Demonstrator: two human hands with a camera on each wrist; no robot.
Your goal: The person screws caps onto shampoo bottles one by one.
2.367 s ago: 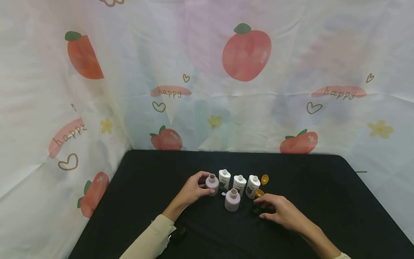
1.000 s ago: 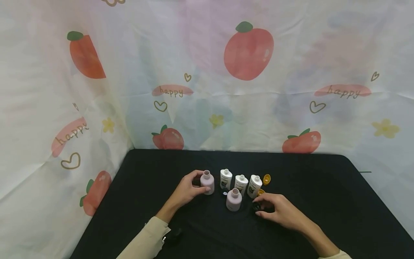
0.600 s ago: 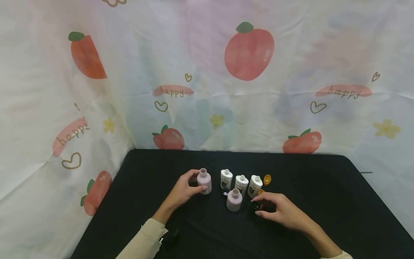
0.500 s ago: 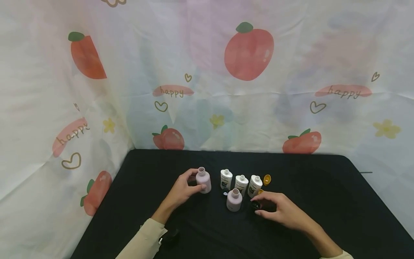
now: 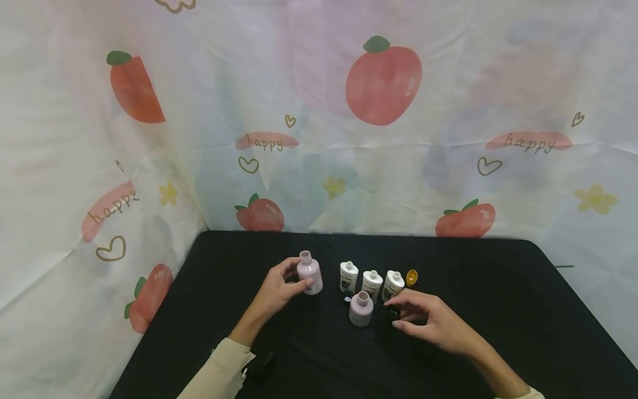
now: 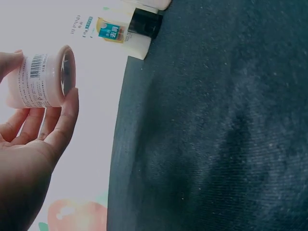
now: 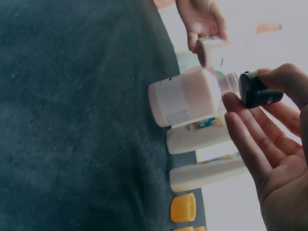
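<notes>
My left hand (image 5: 271,289) grips a pale pink bottle (image 5: 310,277), thumb on the near side, its neck bare and leaning a little left. In the left wrist view the base of that bottle (image 6: 41,82) faces the camera's right, lifted off the cloth. Between thumb and fingers my right hand (image 5: 436,322) pinches a black cap (image 7: 257,90), held to the right of a second pink bottle (image 5: 361,311). This bottle stands upright, uncapped. Behind it are white bottles (image 5: 348,277) with bare necks, standing in a row.
A yellow cap (image 5: 411,277) lies right of the white bottles; part of another yellow cap (image 7: 190,229) shows at the right wrist view's lower edge. Another black cap (image 6: 146,22) sits by the leftmost white bottle. Black cloth (image 5: 309,354) covers the table; a fruit-print curtain (image 5: 309,183) hangs behind.
My left hand has carried its pink bottle leftward and up, away from the white bottles, tilting it slightly. My right hand has closed on the black cap and shifted it slightly left and up.
</notes>
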